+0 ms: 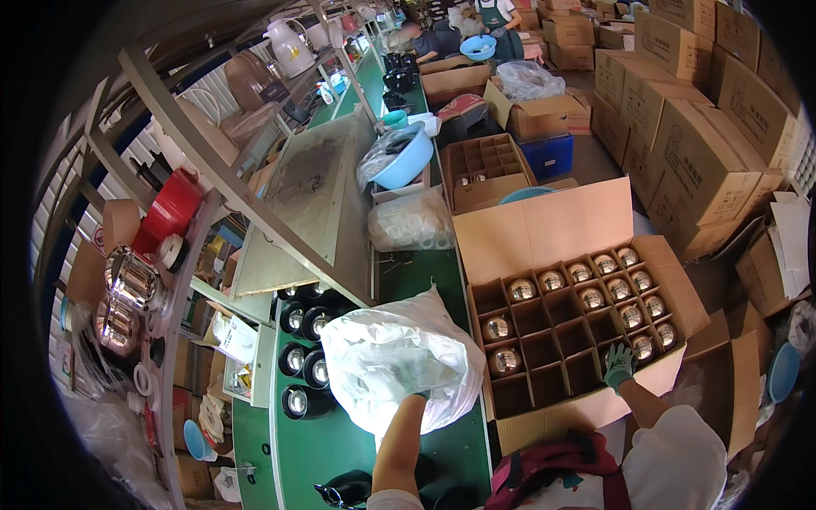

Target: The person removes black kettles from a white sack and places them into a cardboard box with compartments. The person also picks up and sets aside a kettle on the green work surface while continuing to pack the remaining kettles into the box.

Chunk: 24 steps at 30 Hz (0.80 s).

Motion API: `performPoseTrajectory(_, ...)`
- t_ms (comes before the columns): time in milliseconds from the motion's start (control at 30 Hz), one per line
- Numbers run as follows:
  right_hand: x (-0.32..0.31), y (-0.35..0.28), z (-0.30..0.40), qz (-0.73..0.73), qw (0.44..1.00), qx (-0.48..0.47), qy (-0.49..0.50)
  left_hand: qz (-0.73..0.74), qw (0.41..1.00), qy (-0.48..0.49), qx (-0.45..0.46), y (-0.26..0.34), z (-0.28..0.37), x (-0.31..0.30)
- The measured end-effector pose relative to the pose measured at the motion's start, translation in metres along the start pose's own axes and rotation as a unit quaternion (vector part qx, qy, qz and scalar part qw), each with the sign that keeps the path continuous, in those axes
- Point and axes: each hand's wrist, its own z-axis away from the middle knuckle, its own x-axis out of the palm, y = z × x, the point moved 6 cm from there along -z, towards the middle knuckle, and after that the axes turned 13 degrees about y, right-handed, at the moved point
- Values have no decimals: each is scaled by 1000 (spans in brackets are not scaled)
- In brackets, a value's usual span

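My right hand (618,366), in a pale green work glove, reaches down over a front cell of an open divided carton (586,411). Whether its fingers hold anything is unclear. Silvered round-ended flask liners (591,298) stand in many of the cells; others show bare cardboard. My left hand (421,396) is mostly hidden in the mouth of a large white plastic sack (395,344) on the green worktop (331,446), so its grip cannot be seen. Left of the sack lie black cylindrical housings (305,403) with silvered ends showing inside.
A metal frame post (255,210) slants over the worktop. Near the front edge lies a black part with a handle (350,488). A blue basin (405,159) and a clear bag of rings (411,220) sit further along. Stacked cartons (707,159) fill the right; two people work far back.
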Motion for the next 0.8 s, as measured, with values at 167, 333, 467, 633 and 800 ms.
performPoseTrajectory(167, -2, -9, 2, 17, 999, -22, 16, -7, 999, 37, 6, -13, 3, 20)
performPoseTrajectory(333, -40, -13, 15, 9, 1000, -16, -25, -5, 998, 60, 9, -16, 6, 28)
performPoseTrajectory(467, -36, -7, 13, -3, 1000, 3, -1, 10, 995, 94, 21, -17, 6, 29)
performPoseTrajectory(633, -33, -11, 13, 21, 1000, -8, 0, 37, 985, 160, 54, -35, 15, 53)
performPoseTrajectory(800, -20, 10, 9, 42, 998, 22, 37, 98, 948, 277, 123, -25, 10, 87)
